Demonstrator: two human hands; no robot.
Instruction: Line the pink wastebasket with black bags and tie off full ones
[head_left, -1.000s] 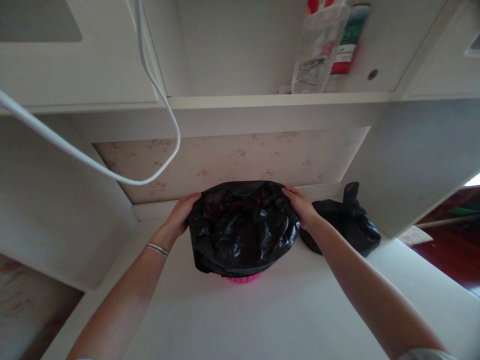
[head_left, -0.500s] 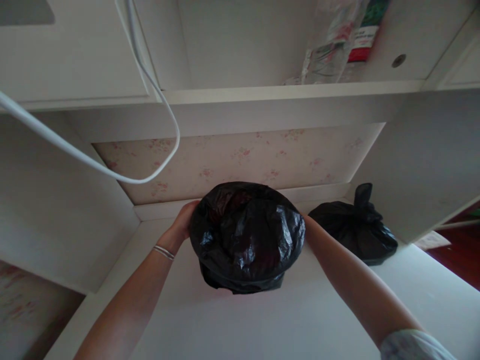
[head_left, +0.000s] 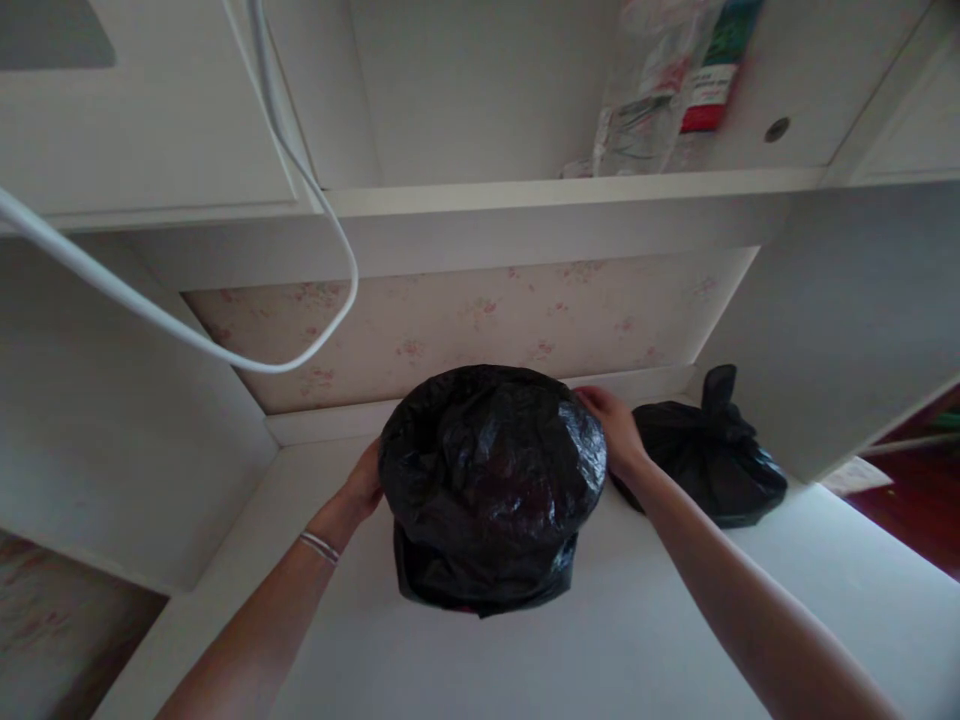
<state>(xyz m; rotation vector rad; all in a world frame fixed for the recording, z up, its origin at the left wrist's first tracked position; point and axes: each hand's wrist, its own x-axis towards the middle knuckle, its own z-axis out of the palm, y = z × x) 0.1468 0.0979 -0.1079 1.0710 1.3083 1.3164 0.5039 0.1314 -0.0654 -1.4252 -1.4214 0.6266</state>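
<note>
Item: black bag-lined bin [head_left: 491, 480] on worktop [head_left: 615, 640]. Your left hand [head_left: 365, 487] and right hand [head_left: 616, 428] grasp its sides. Step: fitting liner; next, smooth the rim. Tied bag [head_left: 709, 460] just right of the bin.

Tied black bag [head_left: 709, 465] on white desk [head_left: 615, 640], looping white cable [head_left: 225, 350], bottles [head_left: 660, 95] on shelf [head_left: 525, 190].

A white surface [head_left: 622, 640] sits in a recess between white cabinet sides. Behind it runs a back wall [head_left: 480, 315] papered in pale cream with faint pink flowers. Above, a white shelf [head_left: 570, 190] spans the recess, with a cupboard door [head_left: 150, 110] at upper left. A white cable [head_left: 187, 335] loops down in front. Dark red floor [head_left: 919, 525] shows at far right, brightly lit.
</note>
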